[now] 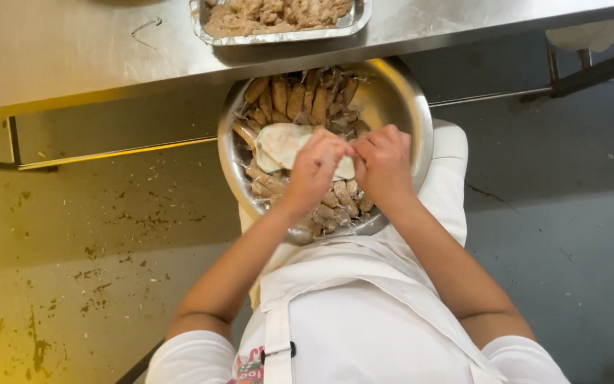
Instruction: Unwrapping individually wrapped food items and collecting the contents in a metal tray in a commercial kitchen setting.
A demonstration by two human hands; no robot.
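Note:
A round steel bowl (413,107) rests on my lap, lined with several brown rolled pieces (296,99) laid side by side. A pale thin dough sheet (282,142) lies on top of them. My left hand (315,169) and my right hand (384,160) meet over the near edge of that sheet, fingers pinched together on it. The fingertips hide what is folded between them.
A steel counter (72,50) runs across the top, carrying a foil tray (282,35) of brown filling and a bent wire clip (145,28). Below lies a stained floor (94,256). I wear a white apron (364,320).

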